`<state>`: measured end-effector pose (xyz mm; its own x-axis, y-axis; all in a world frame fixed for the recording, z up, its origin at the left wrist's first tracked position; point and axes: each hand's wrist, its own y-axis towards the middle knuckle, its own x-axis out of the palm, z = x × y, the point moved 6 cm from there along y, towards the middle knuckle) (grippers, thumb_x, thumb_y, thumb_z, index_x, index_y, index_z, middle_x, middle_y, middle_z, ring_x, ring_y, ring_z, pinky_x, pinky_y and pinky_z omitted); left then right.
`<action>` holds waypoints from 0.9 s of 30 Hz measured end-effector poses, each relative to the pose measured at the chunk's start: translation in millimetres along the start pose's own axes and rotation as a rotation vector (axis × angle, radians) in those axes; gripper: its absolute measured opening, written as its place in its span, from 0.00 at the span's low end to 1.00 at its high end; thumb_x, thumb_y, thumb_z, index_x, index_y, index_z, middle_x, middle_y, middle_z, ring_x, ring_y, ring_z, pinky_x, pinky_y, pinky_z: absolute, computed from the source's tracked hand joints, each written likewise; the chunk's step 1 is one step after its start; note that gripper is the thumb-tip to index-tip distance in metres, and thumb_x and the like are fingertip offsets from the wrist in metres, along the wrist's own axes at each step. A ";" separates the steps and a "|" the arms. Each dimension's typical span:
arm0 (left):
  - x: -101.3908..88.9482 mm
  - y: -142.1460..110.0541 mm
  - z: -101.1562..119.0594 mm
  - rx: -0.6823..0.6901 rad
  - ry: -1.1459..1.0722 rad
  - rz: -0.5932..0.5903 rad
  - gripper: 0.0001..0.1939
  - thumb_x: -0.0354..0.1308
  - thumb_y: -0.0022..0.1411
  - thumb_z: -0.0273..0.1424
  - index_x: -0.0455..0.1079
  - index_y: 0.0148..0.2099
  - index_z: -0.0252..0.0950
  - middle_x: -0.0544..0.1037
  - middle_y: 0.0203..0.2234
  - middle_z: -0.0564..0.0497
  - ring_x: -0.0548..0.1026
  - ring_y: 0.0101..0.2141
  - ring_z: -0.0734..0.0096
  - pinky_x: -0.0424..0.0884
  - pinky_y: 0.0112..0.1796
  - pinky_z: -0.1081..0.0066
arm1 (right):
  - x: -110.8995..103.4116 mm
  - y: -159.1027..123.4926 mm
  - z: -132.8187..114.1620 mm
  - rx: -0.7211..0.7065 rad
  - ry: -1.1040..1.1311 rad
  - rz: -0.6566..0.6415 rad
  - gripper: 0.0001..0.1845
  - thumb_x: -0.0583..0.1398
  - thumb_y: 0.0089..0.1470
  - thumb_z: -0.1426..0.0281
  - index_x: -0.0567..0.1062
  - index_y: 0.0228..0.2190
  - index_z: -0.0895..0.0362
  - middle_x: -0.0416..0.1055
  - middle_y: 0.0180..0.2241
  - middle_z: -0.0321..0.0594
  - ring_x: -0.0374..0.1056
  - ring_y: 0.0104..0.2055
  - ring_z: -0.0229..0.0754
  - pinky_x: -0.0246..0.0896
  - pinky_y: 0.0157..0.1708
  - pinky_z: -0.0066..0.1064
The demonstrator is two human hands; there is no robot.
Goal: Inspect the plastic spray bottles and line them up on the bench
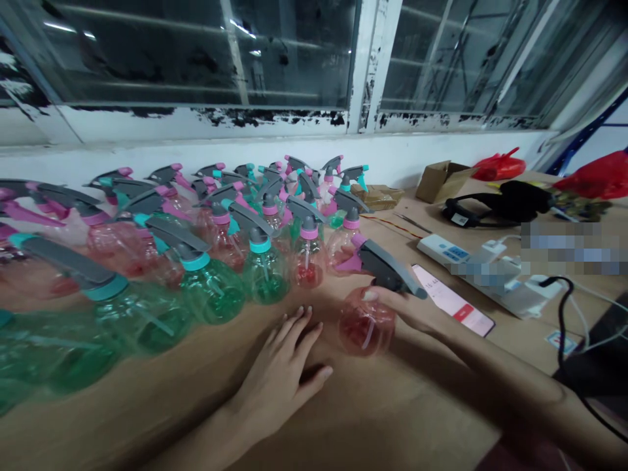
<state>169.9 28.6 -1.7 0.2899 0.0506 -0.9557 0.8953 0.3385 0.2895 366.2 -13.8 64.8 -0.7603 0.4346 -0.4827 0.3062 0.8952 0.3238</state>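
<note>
My right hand [400,306] is closed around the neck of a pink, see-through spray bottle [366,330] with a grey and pink trigger head. The bottle is slightly tilted and its grey head points towards my right forearm. My left hand [284,366] lies on the brown table top with its fingers spread, holding nothing, a little left of that bottle. Beyond my left hand stand a green spray bottle [265,278] with a turquoise collar and a red-pink one [308,268] with a pink collar.
Several more green and pink spray bottles [210,291] crowd the table's left and back. To the right are a lit phone [454,301], a white power strip [471,265] with cables, a black headset [495,206], an open cardboard box [444,180] and red plastic bags [498,165]. Windows rise behind.
</note>
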 end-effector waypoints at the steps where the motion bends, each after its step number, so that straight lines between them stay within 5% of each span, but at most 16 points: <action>1: 0.4 0.0 -0.5 -0.004 -0.001 -0.003 0.26 0.49 0.66 0.45 0.62 0.58 0.31 0.61 0.59 0.39 0.60 0.58 0.51 0.61 0.53 0.51 | 1.1 -0.8 -0.3 0.001 0.010 -0.030 0.17 0.60 0.46 0.54 0.67 0.17 0.53 0.66 0.17 0.32 0.64 0.20 0.39 0.62 0.17 0.29; 7: 1.2 0.5 -2.8 -0.021 -0.011 0.002 0.26 0.51 0.65 0.44 0.63 0.58 0.31 0.61 0.59 0.38 0.60 0.58 0.50 0.61 0.53 0.52 | 3.3 -10.4 -6.5 -0.068 0.024 -0.138 0.11 0.63 0.47 0.58 0.74 0.28 0.53 0.76 0.27 0.36 0.72 0.32 0.44 0.68 0.35 0.35; 11: 1.1 1.2 -2.5 -0.012 -0.024 0.000 0.27 0.51 0.65 0.45 0.64 0.57 0.30 0.61 0.59 0.37 0.60 0.58 0.50 0.60 0.54 0.52 | -5.5 -23.5 -7.9 -0.155 -0.058 -0.081 0.23 0.66 0.43 0.58 0.72 0.41 0.52 0.76 0.40 0.39 0.70 0.45 0.49 0.62 0.47 0.42; 18: 1.4 1.7 -4.1 -0.013 -0.013 0.014 0.26 0.51 0.65 0.43 0.63 0.58 0.31 0.61 0.59 0.38 0.60 0.58 0.51 0.59 0.54 0.52 | -15.1 -39.6 -6.5 -0.098 -0.179 0.043 0.21 0.62 0.49 0.59 0.72 0.44 0.53 0.74 0.43 0.43 0.70 0.45 0.51 0.64 0.43 0.41; 27: -2.7 2.0 -3.6 -0.018 -0.007 0.001 0.25 0.51 0.65 0.42 0.64 0.57 0.31 0.62 0.59 0.37 0.60 0.58 0.50 0.60 0.53 0.51 | -26.2 -38.6 16.8 0.000 0.056 0.078 0.17 0.62 0.51 0.60 0.74 0.42 0.53 0.74 0.44 0.43 0.68 0.48 0.52 0.61 0.49 0.46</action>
<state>169.7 32.6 1.2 0.2934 0.0445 -0.9549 0.8887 0.3555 0.2896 383.9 -58.0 51.3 -0.7648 0.4969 -0.4100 0.3656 0.8588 0.3589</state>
